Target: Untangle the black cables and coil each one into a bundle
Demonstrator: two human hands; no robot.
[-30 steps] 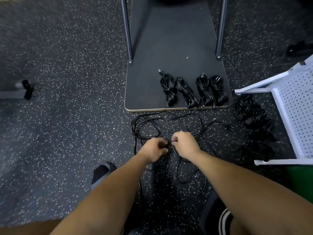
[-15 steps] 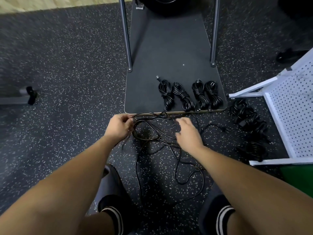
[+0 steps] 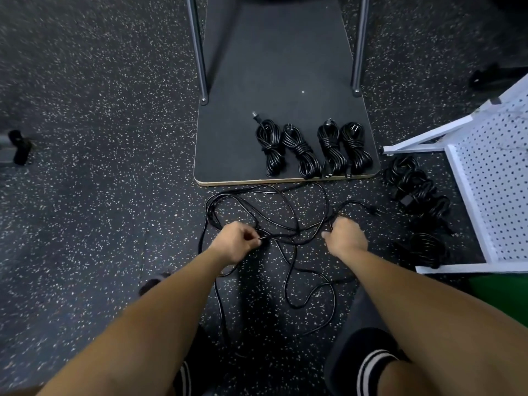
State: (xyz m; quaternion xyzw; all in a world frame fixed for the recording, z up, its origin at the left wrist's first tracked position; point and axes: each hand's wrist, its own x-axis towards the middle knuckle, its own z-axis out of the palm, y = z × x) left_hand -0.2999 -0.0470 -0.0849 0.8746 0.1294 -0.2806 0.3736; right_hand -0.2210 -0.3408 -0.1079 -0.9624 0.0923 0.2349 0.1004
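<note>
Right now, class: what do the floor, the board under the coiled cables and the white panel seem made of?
Floor: probably rubber, matte black with pale flecks. Board: looks like wood under a dark matte top, with a pale edge. White panel: perforated, likely painted metal.

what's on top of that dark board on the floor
Four coiled cable bundles lie in a row on the dark board near its front edge. Two metal legs stand by its sides. Its far end is out of frame.

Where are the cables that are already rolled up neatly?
In the head view, four coiled bundles lie side by side on the dark board, near its front right edge, just beyond the loose cable that both hands are holding.
</note>
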